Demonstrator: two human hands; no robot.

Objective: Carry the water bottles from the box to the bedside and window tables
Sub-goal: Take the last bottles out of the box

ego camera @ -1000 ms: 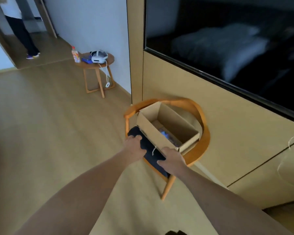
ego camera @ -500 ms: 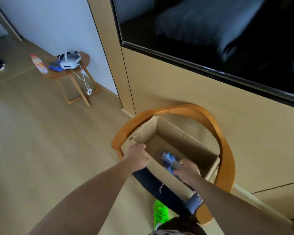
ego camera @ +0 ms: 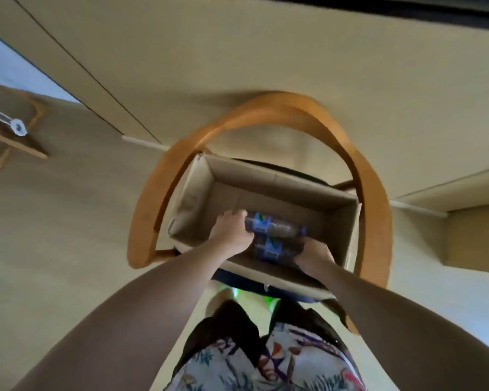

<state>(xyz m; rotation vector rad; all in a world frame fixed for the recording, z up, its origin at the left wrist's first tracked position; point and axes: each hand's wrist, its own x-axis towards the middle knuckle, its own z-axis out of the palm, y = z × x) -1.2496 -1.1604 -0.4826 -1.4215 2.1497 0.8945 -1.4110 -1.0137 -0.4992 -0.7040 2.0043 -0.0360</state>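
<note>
Open cardboard box (ego camera: 268, 190) on a wooden chair (ego camera: 373, 210), two water bottles (ego camera: 274, 228) lying inside, long axes left-right, caps rightward, left hand (ego camera: 232, 232) curled around the upper bottle, right hand (ego camera: 312, 255) gripping the lower one.

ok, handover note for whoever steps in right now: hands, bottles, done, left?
Left hand: inside the cardboard box, fingers curled round the end of the upper water bottle.
Right hand: also in the box, gripping the lower water bottle.
Both bottles lie on their sides in the box, which sits on the wooden chair by the wall.
Done: both bottles gripped; neither is out of the box.
Left: lift them out and carry them to the bedside and window tables, which are not visible from here. Any further bottles in the box cannot be told.
</note>
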